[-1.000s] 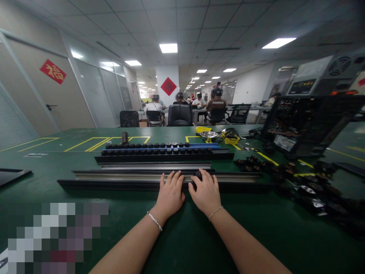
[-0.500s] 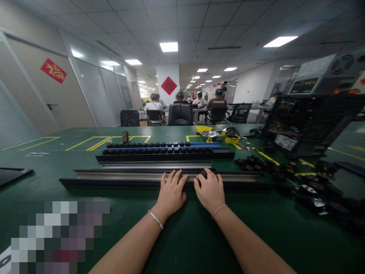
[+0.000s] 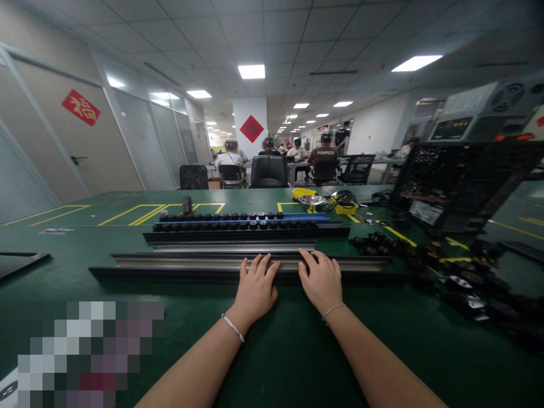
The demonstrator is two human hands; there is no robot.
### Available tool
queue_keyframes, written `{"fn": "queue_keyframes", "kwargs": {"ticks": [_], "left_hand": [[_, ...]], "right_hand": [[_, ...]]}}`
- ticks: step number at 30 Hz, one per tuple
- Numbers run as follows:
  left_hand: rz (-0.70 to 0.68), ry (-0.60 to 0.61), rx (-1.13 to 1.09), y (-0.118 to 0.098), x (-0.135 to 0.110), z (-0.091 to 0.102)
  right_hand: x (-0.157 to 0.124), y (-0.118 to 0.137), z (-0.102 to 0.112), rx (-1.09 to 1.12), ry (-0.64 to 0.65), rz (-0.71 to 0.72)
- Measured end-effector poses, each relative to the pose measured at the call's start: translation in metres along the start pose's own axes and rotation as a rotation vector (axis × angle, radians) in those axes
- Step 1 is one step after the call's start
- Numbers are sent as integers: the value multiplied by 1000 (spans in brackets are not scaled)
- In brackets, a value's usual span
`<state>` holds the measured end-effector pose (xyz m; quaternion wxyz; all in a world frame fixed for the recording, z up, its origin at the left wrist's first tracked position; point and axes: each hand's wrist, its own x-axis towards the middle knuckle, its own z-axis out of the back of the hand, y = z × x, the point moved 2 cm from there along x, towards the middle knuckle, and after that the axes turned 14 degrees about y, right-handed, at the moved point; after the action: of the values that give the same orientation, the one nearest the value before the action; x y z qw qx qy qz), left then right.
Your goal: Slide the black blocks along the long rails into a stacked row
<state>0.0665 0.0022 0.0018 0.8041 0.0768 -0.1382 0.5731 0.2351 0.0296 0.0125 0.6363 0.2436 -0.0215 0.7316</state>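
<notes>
- The left hand (image 3: 255, 289) lies palm down on the near rail (image 3: 170, 266). Its fingers (image 3: 259, 265) are spread flat across the top and hold nothing.
- The right hand (image 3: 322, 281) sits just beside it, also palm down on the rail. Its fingers (image 3: 306, 259) are stretched out loosely over the groove and not closed round anything. What may lie under the palm is hidden.
- The two hands are close together but apart, with a strip of rail showing between them.
- Each wrist has a thin bracelet (image 3: 233, 328).
- The rail is long and dark and runs left to right across the green surface (image 3: 297, 351), right in front of the person.
- Beyond it lie the back rails (image 3: 238, 226), parallel to it and set with a row of small black caps.
- A loose heap of black parts (image 3: 450, 275) is spread over the surface to the right, well apart from the hands.
- An open computer case (image 3: 459, 181) stands behind that heap.
- A metal bowl (image 3: 311, 199) rests near the far edge, with yellow bits beside it.
- A black chair (image 3: 268, 171) stands past the surface, and people (image 3: 325, 154) sit at tables further back.
</notes>
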Motion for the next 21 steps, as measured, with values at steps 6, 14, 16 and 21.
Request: {"fn": "queue_keyframes", "kwargs": {"ticks": [6,14,16,21], "left_hand": [[0,7,-1,0,0,0],[1,6,-4,0,0,1],[-2,8,-3,0,0,1],[-8,6,1,1,1,1]], "right_hand": [[8,-7,3,92,6,-79],[10,-17,10,80,1,-132],[10,-20,12,82,-2,-144],[10,-23,15,86,12,-173]]}}
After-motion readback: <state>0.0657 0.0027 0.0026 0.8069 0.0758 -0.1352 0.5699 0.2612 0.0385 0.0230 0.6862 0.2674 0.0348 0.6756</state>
